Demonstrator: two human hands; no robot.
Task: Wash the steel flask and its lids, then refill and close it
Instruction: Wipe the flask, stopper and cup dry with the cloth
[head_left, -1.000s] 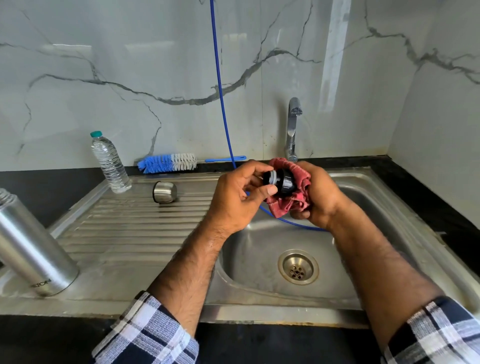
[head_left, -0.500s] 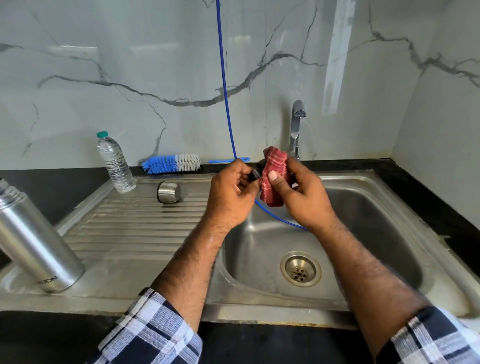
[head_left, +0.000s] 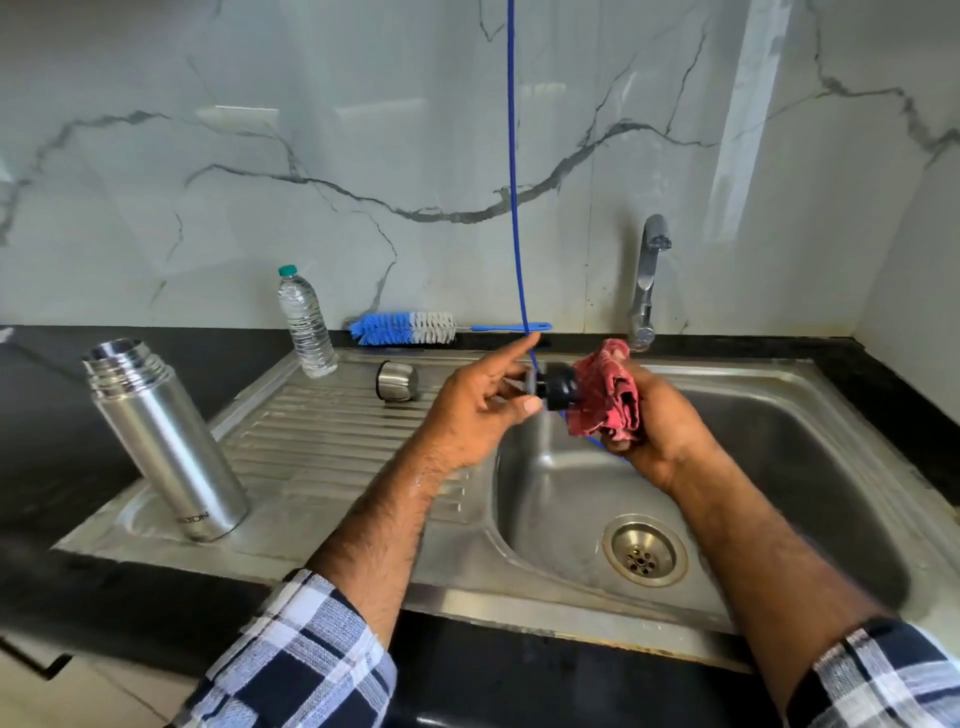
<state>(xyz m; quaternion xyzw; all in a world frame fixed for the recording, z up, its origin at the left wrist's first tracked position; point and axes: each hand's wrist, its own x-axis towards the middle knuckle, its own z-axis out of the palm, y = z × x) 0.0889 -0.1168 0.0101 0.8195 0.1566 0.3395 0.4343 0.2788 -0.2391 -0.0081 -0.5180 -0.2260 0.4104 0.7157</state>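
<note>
Since half a second ago my right hand (head_left: 660, 426) has swung the red cloth (head_left: 605, 395) off the front of the black inner lid (head_left: 558, 389), so the lid shows again between my two hands, held over the sink (head_left: 831, 415) basin.

From the head view, my left hand (head_left: 483, 410) pinches the lid's near end between thumb and fingers, index finger stretched up and away; I judge that keeps the lid steady while the cloth works the far end. My right hand is closed around the bunched cloth, pressing it against the lid's right side, wrist bent inward. Both forearms reach forward, angled toward each other. Holding it over the basin lets any drips fall in, I think.

Well to the left of my left hand, the steel flask (head_left: 166, 441) stands open-mouthed on the draining surface (head_left: 311, 441). Just beyond my left hand's knuckles lies the steel outer cap (head_left: 397, 381) on its side. Further back are a water bottle (head_left: 306, 322) and a blue bottle brush (head_left: 402, 328). The tap (head_left: 647, 280) stands behind my right hand.
</note>
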